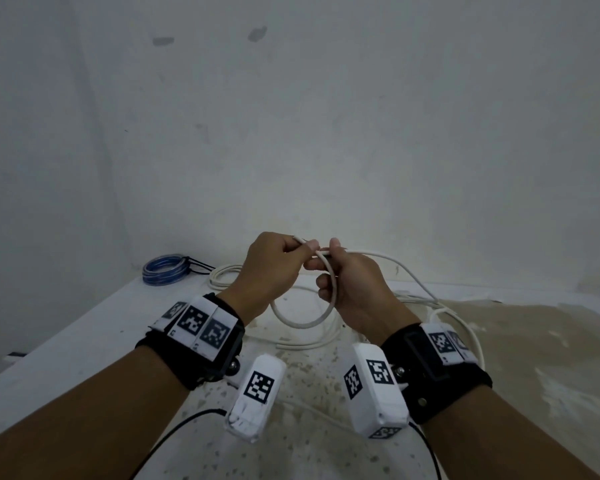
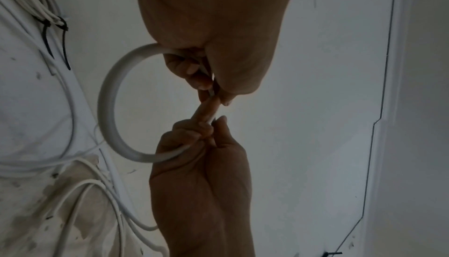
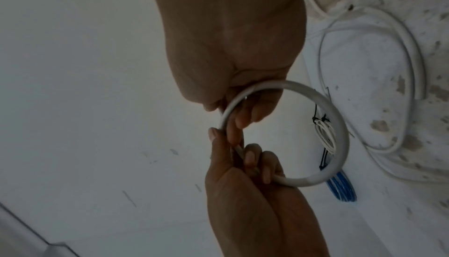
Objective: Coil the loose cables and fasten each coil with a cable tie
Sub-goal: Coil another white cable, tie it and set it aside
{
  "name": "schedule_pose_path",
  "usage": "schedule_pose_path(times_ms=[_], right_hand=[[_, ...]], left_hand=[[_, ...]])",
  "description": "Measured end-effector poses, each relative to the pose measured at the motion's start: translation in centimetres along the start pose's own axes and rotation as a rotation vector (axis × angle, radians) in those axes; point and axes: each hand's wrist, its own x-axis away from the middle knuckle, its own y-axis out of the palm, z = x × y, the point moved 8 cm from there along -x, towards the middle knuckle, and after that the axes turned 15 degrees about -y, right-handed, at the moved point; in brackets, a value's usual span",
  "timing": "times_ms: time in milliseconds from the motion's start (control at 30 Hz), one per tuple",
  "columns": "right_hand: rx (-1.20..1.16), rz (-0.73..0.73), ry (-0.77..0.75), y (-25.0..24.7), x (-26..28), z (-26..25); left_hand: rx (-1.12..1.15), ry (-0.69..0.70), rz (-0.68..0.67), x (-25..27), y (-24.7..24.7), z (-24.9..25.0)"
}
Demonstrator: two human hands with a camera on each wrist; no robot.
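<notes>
A white cable (image 1: 312, 323) forms one small loop in the air above the table; the loop also shows as the white cable (image 2: 107, 107) and the white cable (image 3: 340, 126) in the wrist views. My left hand (image 1: 305, 245) pinches the cable's free end between thumb and fingers; it is the upper left hand (image 2: 209, 88) and the lower left hand (image 3: 233, 145). My right hand (image 1: 326, 258) grips the cable where the loop crosses, right beside the left; the right hand (image 2: 211, 126) and right hand (image 3: 233, 115) curl round it. The rest of the cable trails right onto the table.
A blue coil (image 1: 165, 273) and a white coil (image 1: 222, 275), bound with a black tie (image 2: 54, 28), lie at the table's far left corner. Loose white cable (image 1: 458, 320) sprawls over the stained white table (image 1: 84, 341). A wall stands close behind.
</notes>
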Motion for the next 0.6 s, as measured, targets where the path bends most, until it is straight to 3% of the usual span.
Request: schedule_pose_path(times_ms=[133, 200, 233, 300, 333, 367, 400, 467, 500, 600], right_hand=[[0.044, -0.026, 0.063, 0.0, 0.5, 0.2], [0.242, 0.052, 0.008, -1.1, 0.7, -0.5], [0.430, 0.133, -0.092, -2.1, 0.6, -1.7], [0.854, 0.287, -0.472, -3.0, 0.8, -5.8], [1.019, 0.257, -0.666, -2.0, 1.0, -7.5], [1.133, 0.126, -0.750, -0.6, 0.7, -8.1], [1.192, -0.062, -0.727, 0.8, -0.1, -7.5], [1.092, -0.399, -0.501, 2.5, -0.9, -5.4], [0.975, -0.477, -0.395, 2.7, -0.8, -4.8], [0.771, -0.521, -0.223, 2.1, -0.9, -4.2]], left_hand=[[-0.044, 0.018, 0.122, -0.1, -1.0, 0.2], [-0.042, 0.009, 0.150, -0.2, -1.6, 0.0], [-0.037, 0.005, 0.152, -0.2, -1.9, 0.0], [-0.065, 0.025, 0.133, -0.3, -2.1, 0.2], [-0.102, 0.050, 0.124, -0.2, -2.0, 0.5], [-0.134, 0.081, 0.120, 0.0, -1.8, 0.9], [-0.151, 0.104, 0.116, 0.2, -1.6, 1.3], [-0.139, 0.123, 0.108, 0.4, -1.4, 1.8], [-0.124, 0.125, 0.104, 0.4, -1.4, 1.9], [-0.101, 0.116, 0.093, 0.9, -1.2, 1.5]])
